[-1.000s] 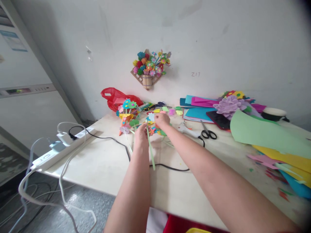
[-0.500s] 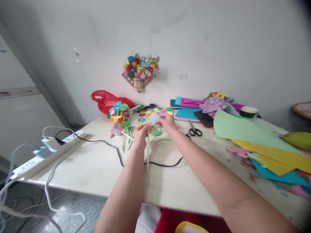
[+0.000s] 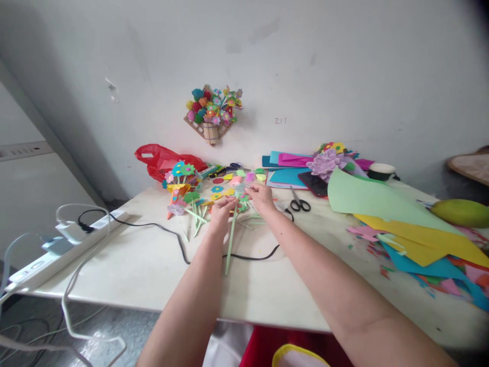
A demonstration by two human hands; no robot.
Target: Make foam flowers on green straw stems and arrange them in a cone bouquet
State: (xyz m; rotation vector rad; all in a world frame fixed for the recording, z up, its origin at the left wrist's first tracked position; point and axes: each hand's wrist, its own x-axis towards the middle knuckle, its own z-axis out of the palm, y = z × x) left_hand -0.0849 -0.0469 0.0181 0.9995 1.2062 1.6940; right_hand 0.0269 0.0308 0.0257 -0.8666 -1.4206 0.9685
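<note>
Between the fingers of my left hand [image 3: 221, 211] is a long pale green stem [image 3: 229, 247], its lower end slanting toward the table's front. My right hand [image 3: 260, 198] pinches a pale blue paper flower [image 3: 240, 188] close to the stem's top; whether the two touch is hard to make out. More pale green strips [image 3: 197, 218] lie just left of my left hand. Behind my hands are loose cut-out shapes, among them a blue flower [image 3: 217, 189] and a pink piece [image 3: 249, 177]. An orange cone with paper flowers [image 3: 179, 191] sits to the left.
Black-handled scissors [image 3: 300, 205] lie right of my hands. A black cable [image 3: 248, 258] crosses the table from the power strip [image 3: 69, 250]. Coloured sheets [image 3: 420, 237] and scraps cover the right side. A red plastic bag [image 3: 156, 162] and a phone [image 3: 313, 183] are farther back.
The view has shifted slightly to the right. The green stem now leans, its lower end turned a little left. The pale blue flower is nearer the stem's top, between my hands.
</note>
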